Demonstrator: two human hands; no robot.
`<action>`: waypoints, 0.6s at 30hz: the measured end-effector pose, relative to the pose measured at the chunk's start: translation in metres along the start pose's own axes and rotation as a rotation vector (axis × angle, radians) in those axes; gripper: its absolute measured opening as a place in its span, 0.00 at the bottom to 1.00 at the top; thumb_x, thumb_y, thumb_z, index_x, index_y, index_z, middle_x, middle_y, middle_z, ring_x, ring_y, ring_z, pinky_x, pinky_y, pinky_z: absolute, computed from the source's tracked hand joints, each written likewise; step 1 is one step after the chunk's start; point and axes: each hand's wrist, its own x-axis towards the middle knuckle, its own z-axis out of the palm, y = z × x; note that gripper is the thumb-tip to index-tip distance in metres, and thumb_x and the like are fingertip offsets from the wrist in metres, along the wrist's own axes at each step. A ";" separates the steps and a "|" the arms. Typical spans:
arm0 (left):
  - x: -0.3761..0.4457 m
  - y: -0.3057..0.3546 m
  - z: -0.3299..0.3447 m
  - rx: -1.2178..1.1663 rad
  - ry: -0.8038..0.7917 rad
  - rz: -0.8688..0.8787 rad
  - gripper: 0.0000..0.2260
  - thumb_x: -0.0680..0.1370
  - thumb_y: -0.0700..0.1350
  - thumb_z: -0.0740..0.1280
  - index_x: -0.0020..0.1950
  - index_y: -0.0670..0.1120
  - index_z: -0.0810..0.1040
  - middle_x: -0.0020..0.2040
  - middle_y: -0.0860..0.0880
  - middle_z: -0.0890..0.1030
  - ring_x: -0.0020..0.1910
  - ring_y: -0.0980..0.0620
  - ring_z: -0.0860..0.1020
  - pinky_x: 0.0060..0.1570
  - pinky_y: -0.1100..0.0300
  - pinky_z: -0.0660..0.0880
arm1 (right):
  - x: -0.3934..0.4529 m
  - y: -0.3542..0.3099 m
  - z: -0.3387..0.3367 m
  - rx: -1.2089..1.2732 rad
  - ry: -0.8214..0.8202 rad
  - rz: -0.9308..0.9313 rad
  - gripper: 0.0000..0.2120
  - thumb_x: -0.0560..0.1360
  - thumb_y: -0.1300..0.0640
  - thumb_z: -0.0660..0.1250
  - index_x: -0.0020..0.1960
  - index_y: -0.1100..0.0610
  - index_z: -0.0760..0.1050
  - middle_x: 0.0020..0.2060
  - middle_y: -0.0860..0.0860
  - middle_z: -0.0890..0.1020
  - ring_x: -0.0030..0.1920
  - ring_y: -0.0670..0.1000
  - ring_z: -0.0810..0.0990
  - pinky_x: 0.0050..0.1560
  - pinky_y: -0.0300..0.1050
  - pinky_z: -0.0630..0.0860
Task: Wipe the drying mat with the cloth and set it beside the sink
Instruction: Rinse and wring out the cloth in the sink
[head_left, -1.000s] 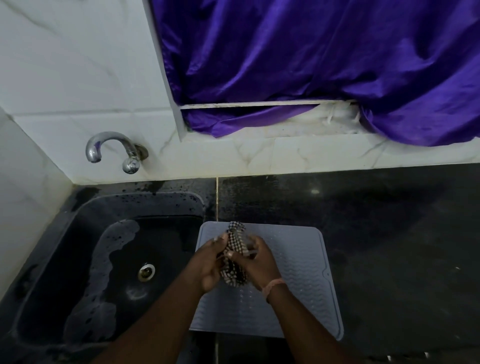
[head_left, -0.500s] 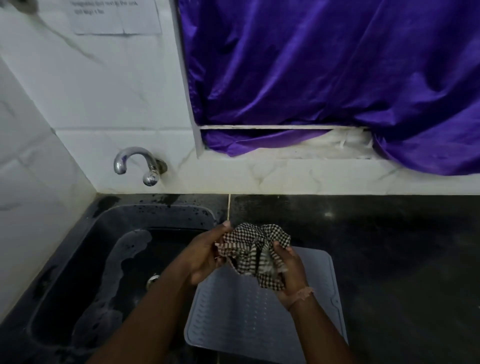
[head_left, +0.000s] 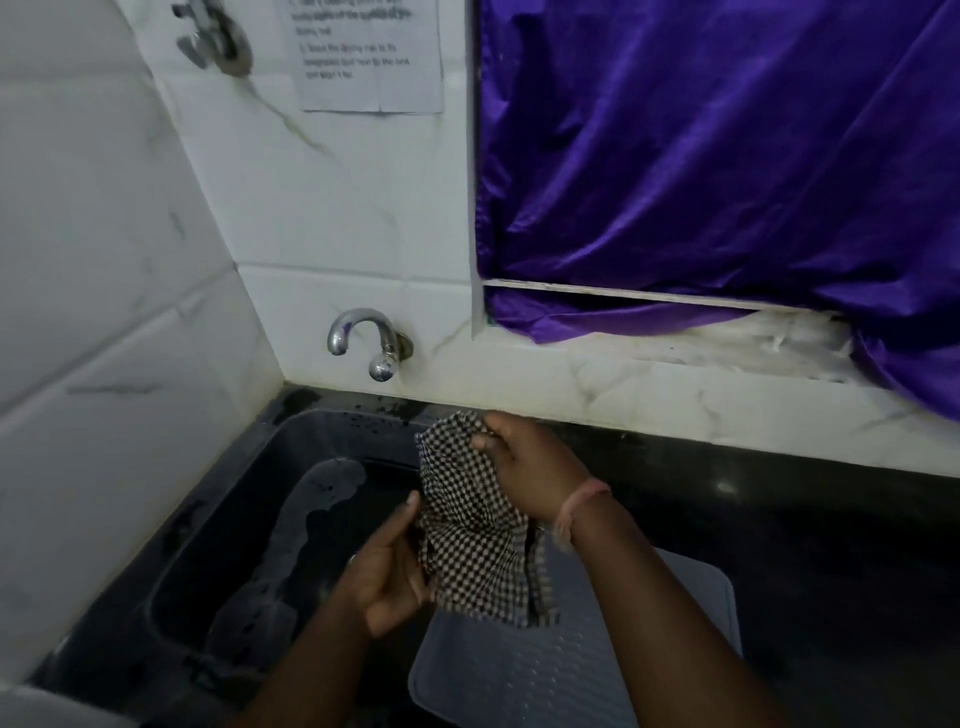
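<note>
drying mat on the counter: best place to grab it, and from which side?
Grip the drying mat at its right edge, coming in from the counter side. That edge lies bare on the flat counter; the left part sits under the cloth and both hands, near the sink. It is thin and flat, so likely slide the fingers under the rounded corner and pinch.

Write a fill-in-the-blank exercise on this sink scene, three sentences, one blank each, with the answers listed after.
1. Both hands, the left hand and the right hand, hold up a checked ____ above the counter.
2. The grey drying mat lies flat on the dark counter to the ____ of the sink.
3. The window above the counter is covered by a curtain whose colour is ____.

Missing words: cloth; right; purple
</note>
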 end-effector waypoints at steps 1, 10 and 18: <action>-0.001 0.005 -0.001 0.000 0.001 0.026 0.18 0.79 0.48 0.67 0.67 0.43 0.77 0.65 0.40 0.79 0.63 0.39 0.77 0.64 0.42 0.73 | 0.011 -0.003 0.003 -0.053 0.017 0.018 0.08 0.81 0.57 0.59 0.54 0.52 0.78 0.53 0.49 0.83 0.54 0.48 0.80 0.54 0.42 0.76; -0.022 0.072 -0.052 -0.046 -0.248 0.185 0.32 0.69 0.42 0.78 0.71 0.39 0.72 0.69 0.38 0.75 0.66 0.40 0.77 0.67 0.42 0.71 | 0.045 -0.046 -0.002 0.582 0.155 0.078 0.10 0.82 0.59 0.61 0.57 0.56 0.80 0.52 0.51 0.85 0.55 0.51 0.83 0.61 0.52 0.77; -0.031 0.163 -0.028 0.479 -0.157 0.319 0.18 0.79 0.44 0.67 0.69 0.44 0.75 0.64 0.44 0.81 0.64 0.42 0.79 0.66 0.40 0.72 | 0.063 -0.043 0.005 1.043 0.265 0.194 0.16 0.82 0.54 0.61 0.65 0.61 0.75 0.61 0.60 0.81 0.62 0.60 0.79 0.64 0.57 0.73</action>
